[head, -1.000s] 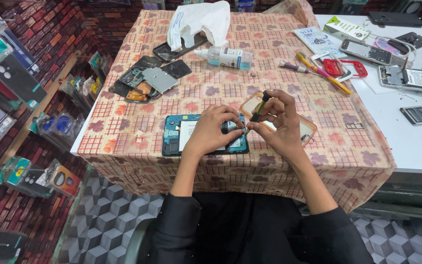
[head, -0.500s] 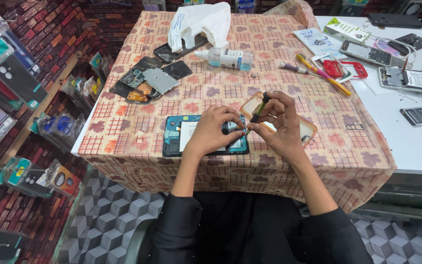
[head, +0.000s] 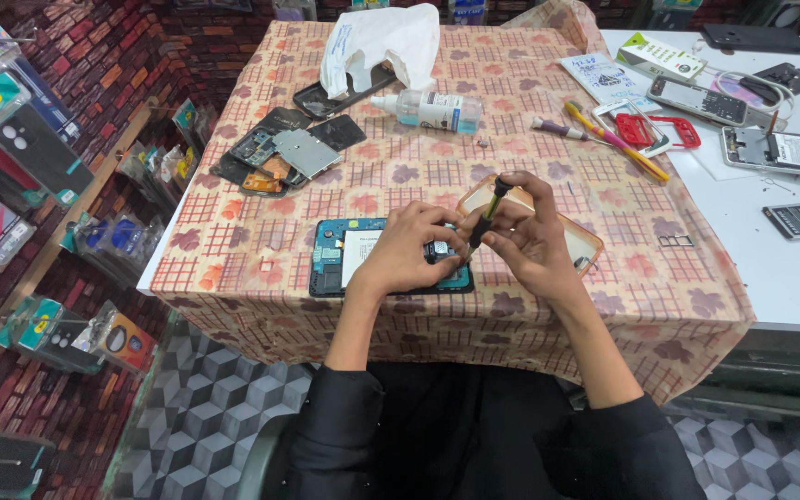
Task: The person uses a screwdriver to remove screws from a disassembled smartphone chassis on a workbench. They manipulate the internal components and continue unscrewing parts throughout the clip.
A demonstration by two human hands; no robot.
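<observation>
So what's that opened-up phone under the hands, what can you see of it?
The opened phone lies flat, back side up, on the checked tablecloth near the table's front edge. Its back cover is off: a teal-blue inner frame shows, with a white rectangular battery in the middle and small dark parts at the left end. The left hand rests on its right part, steadying it. The right hand holds a dark screwdriver tilted, tip down toward it. The right end is hidden by the hands.

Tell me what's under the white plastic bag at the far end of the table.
A dark phone frame pokes out from under the white plastic bag, lying on the patterned tablecloth. Its upper part is covered, and anything else beneath the bag cannot be seen.
</observation>
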